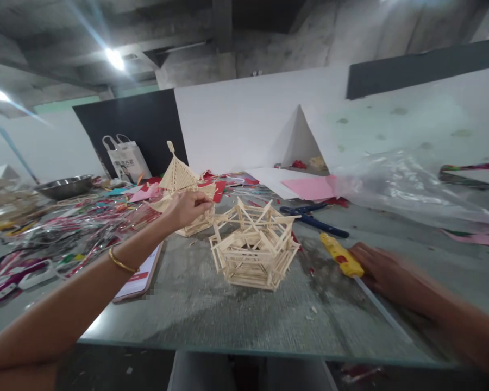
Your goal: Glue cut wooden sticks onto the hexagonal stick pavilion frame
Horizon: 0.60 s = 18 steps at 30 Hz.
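Observation:
Above the pointed stick pagoda [178,175], my left hand [189,209] is closed in a pinch; whatever lies between its fingertips cannot be made out. A many-sided open frame of pale wooden sticks [252,255] stands upright on the table, just right of that hand. Crossed sticks lie over its top. My right hand [370,266], slightly blurred, is closed at the side of a yellow hot glue gun [341,256], covering where its handle would be. A long translucent glue stick [381,307] sticks out of the gun's back end toward me.
Dark blue pliers [315,218] lie behind the glue gun. A phone [140,274] rests beneath my left forearm. Plastic-wrapped craft scraps [85,228] and a metal bowl [65,186] fill the left side. Pink paper [309,187] and clear plastic sheeting [407,184] lie toward the back right.

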### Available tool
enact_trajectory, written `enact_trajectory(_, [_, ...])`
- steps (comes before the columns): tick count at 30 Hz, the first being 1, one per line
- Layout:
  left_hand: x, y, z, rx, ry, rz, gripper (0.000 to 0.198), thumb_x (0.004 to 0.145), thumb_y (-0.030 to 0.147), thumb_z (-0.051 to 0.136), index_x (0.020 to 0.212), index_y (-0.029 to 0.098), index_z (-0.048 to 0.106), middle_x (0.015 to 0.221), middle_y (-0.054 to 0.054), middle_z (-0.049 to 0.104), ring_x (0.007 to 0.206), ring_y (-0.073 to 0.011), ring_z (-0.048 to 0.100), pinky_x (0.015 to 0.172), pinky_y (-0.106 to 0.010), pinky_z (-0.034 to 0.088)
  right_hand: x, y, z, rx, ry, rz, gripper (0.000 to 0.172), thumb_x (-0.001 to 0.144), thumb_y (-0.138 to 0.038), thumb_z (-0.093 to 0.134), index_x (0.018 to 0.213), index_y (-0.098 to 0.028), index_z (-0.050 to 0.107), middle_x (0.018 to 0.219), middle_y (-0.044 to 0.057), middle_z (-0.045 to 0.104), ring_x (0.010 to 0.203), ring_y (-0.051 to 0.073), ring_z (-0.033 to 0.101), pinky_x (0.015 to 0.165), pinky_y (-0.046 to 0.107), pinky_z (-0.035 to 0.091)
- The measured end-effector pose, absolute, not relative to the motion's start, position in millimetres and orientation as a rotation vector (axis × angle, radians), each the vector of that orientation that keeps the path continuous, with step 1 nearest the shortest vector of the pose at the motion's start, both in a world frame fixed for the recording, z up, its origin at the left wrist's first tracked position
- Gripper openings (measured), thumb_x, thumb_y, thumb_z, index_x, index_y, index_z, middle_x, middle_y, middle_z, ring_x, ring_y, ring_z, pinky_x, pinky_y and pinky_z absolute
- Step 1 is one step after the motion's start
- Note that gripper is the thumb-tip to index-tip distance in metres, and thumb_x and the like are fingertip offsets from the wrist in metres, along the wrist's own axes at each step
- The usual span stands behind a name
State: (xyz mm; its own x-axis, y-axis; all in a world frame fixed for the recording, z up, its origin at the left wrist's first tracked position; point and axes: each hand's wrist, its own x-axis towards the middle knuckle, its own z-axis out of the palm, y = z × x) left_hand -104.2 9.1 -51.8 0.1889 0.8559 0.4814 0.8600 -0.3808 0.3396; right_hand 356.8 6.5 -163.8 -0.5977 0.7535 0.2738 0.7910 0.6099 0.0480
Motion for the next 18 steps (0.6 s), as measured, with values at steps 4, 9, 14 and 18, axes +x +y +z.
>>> enact_trajectory(4, [-96.1, 12.3, -47.1, -2.414, -1.719, -1.013, 0.03, 0.074, 0.041, 0.055, 0.083, 0.018, 0.07, 0.07, -0.002, 0.067, 0.066, -0.0143, 0.058, 0.061, -0.024, 0.043, 356.0, 4.8, -158.5, -1.296, -2.618, -0.193, 0.018, 0.082, -0.029, 0.04, 0.086, -0.019, 0.054, 0.084, 0.007, 0.056, 0.071, 0.02, 0.056, 0.067, 0.035, 0.044])
enact_trajectory(9, [-73.5, 16.5, -29.5, -2.389, -1.696, -0.975, 0.025, 0.073, 0.036, 0.056, 0.082, 0.018, 0.07, 0.072, -0.001, 0.068, 0.065, -0.0137, 0.059, 0.061, -0.024, 0.042, 363.6, 7.8, -161.8, -1.297, -2.518, -0.319, 0.02, 0.083, -0.031, 0.038, 0.089, -0.018, 0.054, 0.089, 0.008, 0.058, 0.071, 0.02, 0.057, 0.066, 0.035, 0.045])
enact_trajectory(14, [-57.6, 17.1, -9.3, -2.342, -1.625, -1.08, 0.024, 0.074, 0.032, 0.057, 0.084, 0.015, 0.07, 0.071, -0.003, 0.068, 0.065, -0.0124, 0.058, 0.061, -0.024, 0.042, 368.8, 8.7, -166.4, -1.239, -2.502, -0.322, 0.019, 0.082, -0.031, 0.041, 0.089, -0.021, 0.056, 0.094, 0.008, 0.061, 0.077, 0.021, 0.06, 0.066, 0.033, 0.049])
enact_trajectory(18, [-65.3, -5.7, -6.6, -2.384, -1.561, -1.143, 0.025, 0.079, 0.034, 0.055, 0.088, 0.016, 0.069, 0.08, -0.004, 0.07, 0.068, -0.0114, 0.059, 0.064, -0.023, 0.044, 373.3, 12.1, -172.4, -1.138, -2.552, -0.326, 0.019, 0.081, -0.03, 0.041, 0.089, -0.025, 0.057, 0.089, 0.006, 0.063, 0.076, 0.021, 0.062, 0.063, 0.032, 0.053])
